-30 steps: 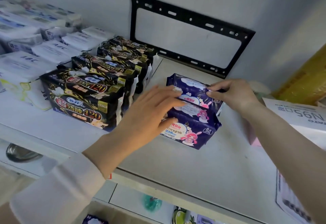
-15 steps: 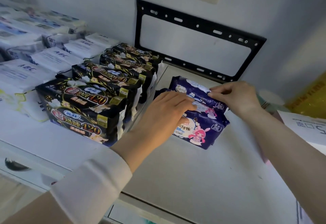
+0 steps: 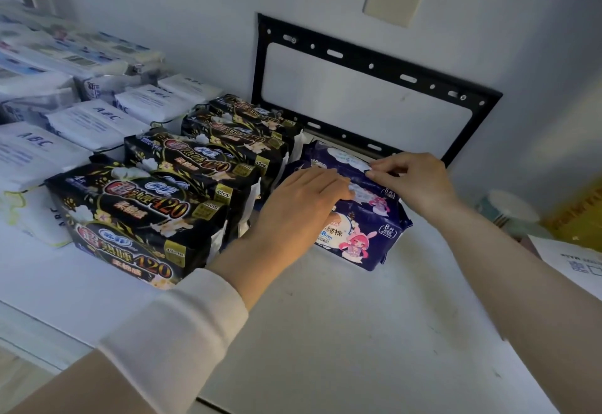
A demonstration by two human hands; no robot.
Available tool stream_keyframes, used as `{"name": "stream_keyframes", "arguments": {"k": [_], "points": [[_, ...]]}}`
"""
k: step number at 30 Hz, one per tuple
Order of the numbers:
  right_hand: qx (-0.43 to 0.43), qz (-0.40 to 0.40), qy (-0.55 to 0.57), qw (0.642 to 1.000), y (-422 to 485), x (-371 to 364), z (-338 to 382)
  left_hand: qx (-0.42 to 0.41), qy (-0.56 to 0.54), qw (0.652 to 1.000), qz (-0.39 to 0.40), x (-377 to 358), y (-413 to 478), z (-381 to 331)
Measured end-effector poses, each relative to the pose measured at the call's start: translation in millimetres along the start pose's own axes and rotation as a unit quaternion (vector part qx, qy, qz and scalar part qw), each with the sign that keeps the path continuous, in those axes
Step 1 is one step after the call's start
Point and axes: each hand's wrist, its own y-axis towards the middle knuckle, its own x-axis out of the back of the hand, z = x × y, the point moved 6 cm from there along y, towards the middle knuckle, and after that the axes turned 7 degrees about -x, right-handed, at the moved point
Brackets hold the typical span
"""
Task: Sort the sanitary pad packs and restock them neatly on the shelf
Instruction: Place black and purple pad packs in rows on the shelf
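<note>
Two dark blue pad packs with a pink cartoon rabbit girl lie stacked on the white shelf [image 3: 342, 332], the front pack [image 3: 361, 237] low and the rear pack [image 3: 338, 159] behind it, close to the wall. My left hand [image 3: 303, 205] lies flat on top of them, fingers straight, pressing. The curled fingers of my right hand [image 3: 413, 179] pinch the top right edge of the rear pack. A row of black pad packs marked 420 [image 3: 146, 215] stands directly to the left, touching the blue ones.
White ABC packs [image 3: 94, 120] and other pale packs fill the shelf's left side. A black metal bracket [image 3: 368, 68] is fixed to the back wall. At the right stand a white box with print [image 3: 573, 267], a yellow box [image 3: 580, 218] and a small roll [image 3: 508, 208].
Both hands have pushed the blue packs back and left, up against the black row and nearer the wall. The view has moved closer to the shelf.
</note>
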Motion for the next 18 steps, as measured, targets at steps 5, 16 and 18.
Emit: {"name": "stream_keyframes", "arguments": {"k": [5, 16, 18], "points": [[0.027, 0.020, -0.028, 0.999, -1, 0, 1, -0.007, 0.028, 0.999, -0.015, 5, -7, 0], [0.019, 0.045, -0.030, 0.998, 6, -7, 5, 0.016, 0.033, 0.999, -0.040, 4, -3, -2], [0.019, 0.047, -0.031, 0.998, 7, -9, 4, 0.021, 0.035, 0.998, -0.041, 4, -3, 0]]}}
